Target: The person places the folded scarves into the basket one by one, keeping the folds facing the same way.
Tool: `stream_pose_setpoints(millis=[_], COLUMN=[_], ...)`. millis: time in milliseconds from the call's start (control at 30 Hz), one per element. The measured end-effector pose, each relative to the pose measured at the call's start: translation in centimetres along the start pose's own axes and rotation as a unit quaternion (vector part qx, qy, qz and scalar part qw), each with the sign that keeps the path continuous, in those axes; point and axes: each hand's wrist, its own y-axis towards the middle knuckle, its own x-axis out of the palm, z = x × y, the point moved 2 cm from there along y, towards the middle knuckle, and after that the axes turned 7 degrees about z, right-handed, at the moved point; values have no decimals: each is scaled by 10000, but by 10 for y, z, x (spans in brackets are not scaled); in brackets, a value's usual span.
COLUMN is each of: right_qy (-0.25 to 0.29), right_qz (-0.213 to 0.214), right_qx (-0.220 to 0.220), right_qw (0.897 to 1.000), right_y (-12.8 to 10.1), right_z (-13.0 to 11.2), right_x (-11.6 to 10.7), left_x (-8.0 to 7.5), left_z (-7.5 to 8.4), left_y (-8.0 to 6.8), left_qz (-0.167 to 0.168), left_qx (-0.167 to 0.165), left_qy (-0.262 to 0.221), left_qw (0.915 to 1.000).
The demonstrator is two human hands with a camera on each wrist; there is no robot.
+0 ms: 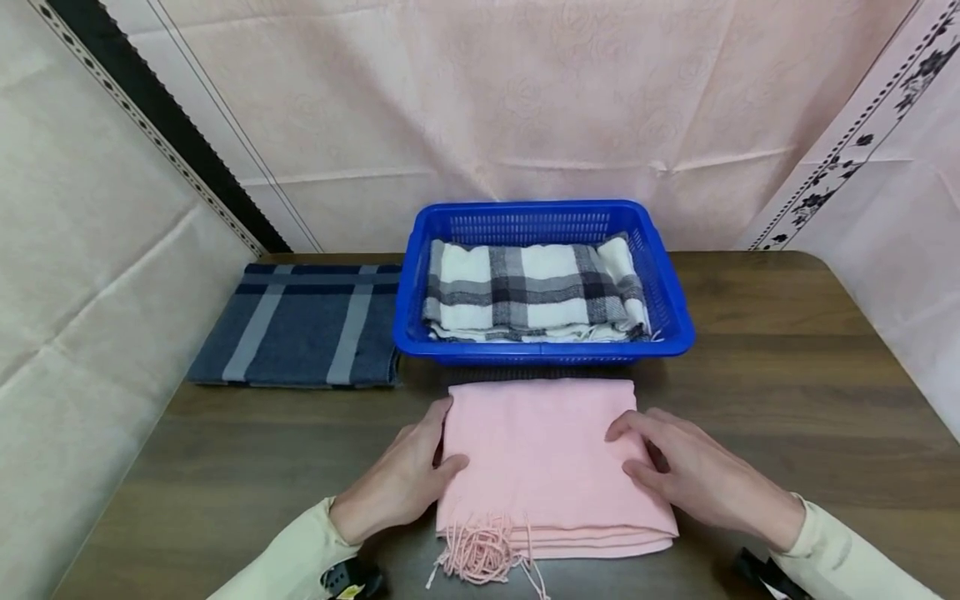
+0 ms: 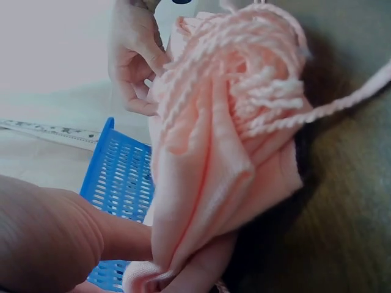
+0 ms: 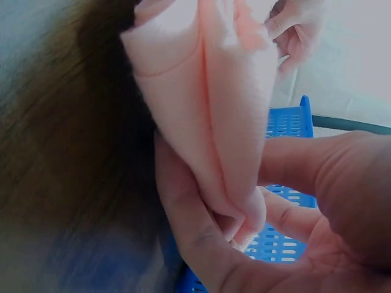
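Now | blue basket (image 1: pixel 675 321): holds folded plaid scarf (image 1: pixel 532 292) | pink scarf (image 1: pixel 543 454) just before basket: left hand (image 1: pixel 401 483) and right hand (image 1: pixel 690 475) pinch its side edges

Head view: from above my brow, facing forward and down over the whole bench (image 1: pixel 787 375), at a middling distance. Left wrist view: very close, low at the bench surface, facing across the pink scarf (image 2: pixel 226 152) toward my right hand (image 2: pixel 134 55). Right wrist view: equally close, facing the opposite way toward my left hand (image 3: pixel 296 30). All three share the scarf and the blue basket (image 1: pixel 540 346).
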Motion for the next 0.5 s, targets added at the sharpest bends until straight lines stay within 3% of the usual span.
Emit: stream_pose_setpoints(millis=[300,500], right_qy=[145,101], right_qz=[-301,-60], right_qx=[230,0], right_qw=[9992,9999], right_y=[-1,-7], right_z=[-6,-13], right_x=[-7,-16], left_x=[-9,-18], left_z=[9,19], left_y=[-10,-17], left_qz=[35,129], left_qx=[160,161], left_qy=[18,-22], left_qw=[9999,9998])
